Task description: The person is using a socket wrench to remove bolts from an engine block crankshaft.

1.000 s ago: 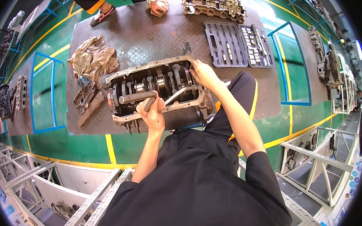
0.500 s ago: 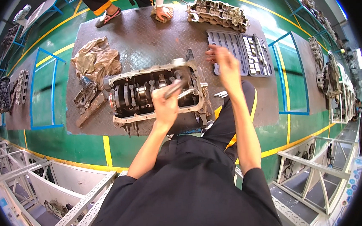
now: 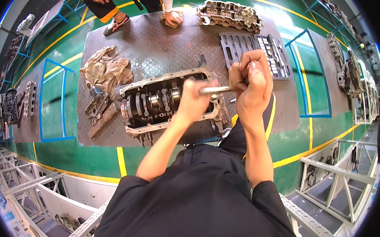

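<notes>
In front of me lies an engine block (image 3: 151, 111), its crankshaft and bearing caps exposed. Above the block's right end, my left hand (image 3: 195, 99) is closed on a silver rod-shaped metal tool (image 3: 215, 90); motion blurs the fingers. My right hand (image 3: 253, 90) is raised beside it, fingers curled in at the tool's other end. That end is hidden in the right hand, so its exact kind does not show. Beyond my right hand, a grey socket-set case (image 3: 235, 41) lies open with silver sockets in it.
A cylinder head (image 3: 229, 15) sits at the mat's far edge. Left of the block are a crumpled cloth (image 3: 106, 70) and greasy metal parts (image 3: 97, 108). Another person crouches at the far left, one hand (image 3: 173, 18) on a rag. White metal racks (image 3: 336, 172) stand behind me.
My right hand has come back from near the socket case and closed at the tool's end. My left hand has lifted the tool up and right, off the block.
</notes>
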A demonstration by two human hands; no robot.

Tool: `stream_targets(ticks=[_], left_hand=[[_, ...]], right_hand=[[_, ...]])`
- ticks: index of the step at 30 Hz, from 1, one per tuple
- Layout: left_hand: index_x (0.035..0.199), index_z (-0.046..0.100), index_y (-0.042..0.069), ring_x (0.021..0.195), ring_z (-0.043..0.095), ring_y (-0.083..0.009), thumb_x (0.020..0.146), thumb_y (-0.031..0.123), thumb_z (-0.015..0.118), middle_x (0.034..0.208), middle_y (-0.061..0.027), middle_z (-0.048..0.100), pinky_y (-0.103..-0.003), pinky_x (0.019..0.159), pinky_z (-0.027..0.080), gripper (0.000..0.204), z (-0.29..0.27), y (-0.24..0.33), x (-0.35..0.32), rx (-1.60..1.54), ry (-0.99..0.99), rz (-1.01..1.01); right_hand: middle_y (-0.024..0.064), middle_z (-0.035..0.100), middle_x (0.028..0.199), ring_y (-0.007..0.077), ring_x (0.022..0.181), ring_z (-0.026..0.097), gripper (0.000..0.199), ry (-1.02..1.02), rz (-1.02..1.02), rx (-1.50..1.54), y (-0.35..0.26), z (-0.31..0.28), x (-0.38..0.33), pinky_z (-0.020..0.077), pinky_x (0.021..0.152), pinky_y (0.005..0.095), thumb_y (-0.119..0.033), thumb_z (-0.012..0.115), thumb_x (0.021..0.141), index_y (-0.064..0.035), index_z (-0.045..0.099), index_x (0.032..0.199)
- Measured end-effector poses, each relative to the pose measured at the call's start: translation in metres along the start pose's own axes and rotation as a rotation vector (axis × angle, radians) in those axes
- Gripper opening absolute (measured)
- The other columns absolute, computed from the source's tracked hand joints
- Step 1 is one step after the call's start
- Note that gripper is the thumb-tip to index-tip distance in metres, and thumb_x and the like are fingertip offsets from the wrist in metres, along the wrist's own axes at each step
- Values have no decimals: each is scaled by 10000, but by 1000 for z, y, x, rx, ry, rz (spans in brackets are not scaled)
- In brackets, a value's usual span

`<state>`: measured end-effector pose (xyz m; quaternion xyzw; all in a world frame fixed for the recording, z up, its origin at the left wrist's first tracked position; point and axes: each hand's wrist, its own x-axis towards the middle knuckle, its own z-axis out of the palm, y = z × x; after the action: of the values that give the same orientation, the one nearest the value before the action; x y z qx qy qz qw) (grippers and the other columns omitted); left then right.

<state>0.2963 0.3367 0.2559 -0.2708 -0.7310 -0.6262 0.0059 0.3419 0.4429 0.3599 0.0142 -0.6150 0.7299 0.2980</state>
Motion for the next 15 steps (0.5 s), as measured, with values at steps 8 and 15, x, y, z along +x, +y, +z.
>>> stream_targets(ticks=[8, 15], left_hand=[[601, 509, -31, 471, 293, -86, 928, 134, 614, 484, -61, 316, -328, 420, 275, 381, 18, -2, -37, -319, -104, -194], [621, 508, -58, 446, 276, -179, 881, 58, 615, 512, -133, 283, -357, 419, 280, 303, 30, 4, -50, -192, 124, -135]], right_hand=[[-32, 359, 669, 48, 583, 297, 139, -62, 142, -91, -3, 0, 14, 251, 516, 234, -148, 355, 971, -71, 462, 926], [-41, 306, 620, 47, 529, 238, 140, -36, 117, 19, 0, 5, 6, 181, 479, 238, -181, 342, 940, -80, 413, 873]])
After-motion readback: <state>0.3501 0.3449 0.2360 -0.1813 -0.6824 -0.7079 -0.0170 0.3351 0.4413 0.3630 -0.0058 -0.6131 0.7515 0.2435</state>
